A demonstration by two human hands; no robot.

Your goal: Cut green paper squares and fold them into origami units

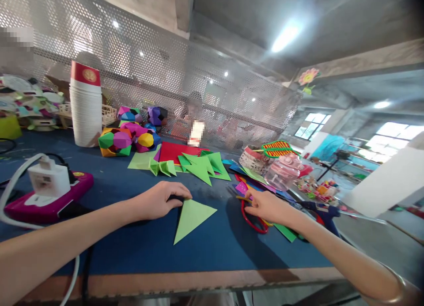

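Note:
A folded light-green paper triangle (193, 219) lies on the blue tabletop in front of me. My left hand (163, 200) is at its upper left corner, thumb and curled fingers closed on the paper's edge. To the right, my right hand (265, 205) has its fingers pinched together over a red loop (253, 224) that looks like a scissors handle. A thin yellow strip shows by the fingertips, and exactly what they grip is hidden. Beside that hand lie a magenta paper piece (242, 188) and a green paper strip (285, 232).
Behind the triangle are folded green papers (200, 166) and red sheets (172, 152). Multicoloured paper balls (115, 141) and stacked paper cups (86, 109) stand back left, near a purple power strip (84, 182). A pink clear jar (281, 173) and blue glue gun (323, 213) are right.

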